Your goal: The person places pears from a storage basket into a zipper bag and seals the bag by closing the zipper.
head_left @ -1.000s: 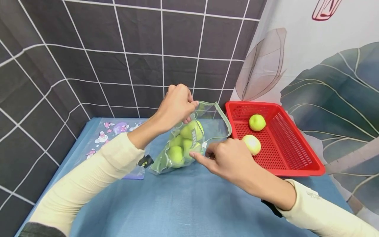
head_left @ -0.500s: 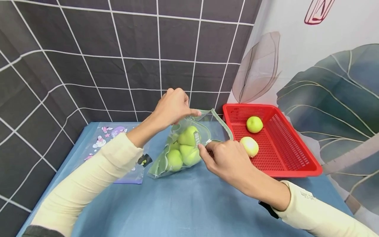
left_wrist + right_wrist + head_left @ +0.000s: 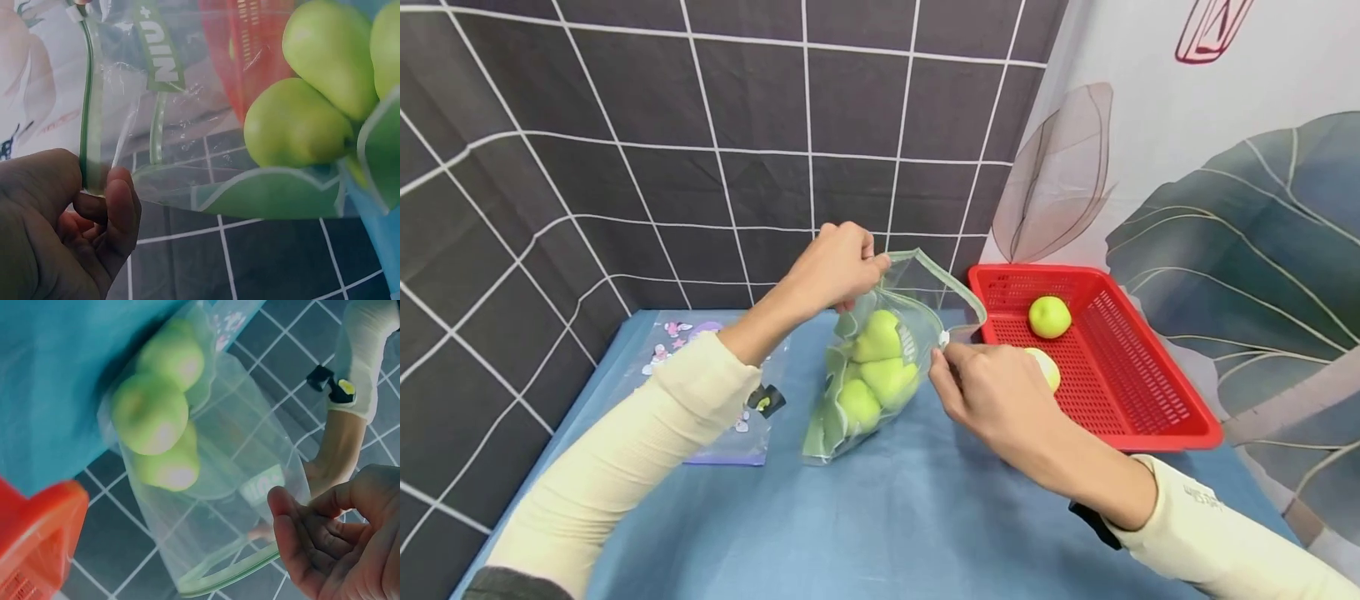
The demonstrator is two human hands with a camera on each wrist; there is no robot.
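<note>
A clear zip bag (image 3: 917, 310) with green trim stands on the blue cloth, its mouth spread apart at the top. Several green pears (image 3: 887, 379) lie inside; their shape shows best in the left wrist view, where a pear (image 3: 297, 125) presses against the plastic. My left hand (image 3: 838, 267) pinches the far corner of the bag's rim between thumb and fingers. At the near corner, beside the white zip slider (image 3: 943, 338), my right hand (image 3: 1000, 392) pinches the edge with curled fingers. Its exact fingertip contact is partly hidden in the head view.
To the right a red plastic basket (image 3: 1157, 440) holds a green fruit (image 3: 1049, 317) and a paler one (image 3: 1047, 369), partly covered by my right hand. Under my left forearm lies a flat printed bag (image 3: 730, 458) with a purple edge. A dark tiled-pattern cloth (image 3: 760, 100) hangs behind.
The filled bag has swung more upright, its lower corner shifting right. My left thumb, stretched out half a second ago, is now bent onto the rim. My right hand has shifted slightly right.
</note>
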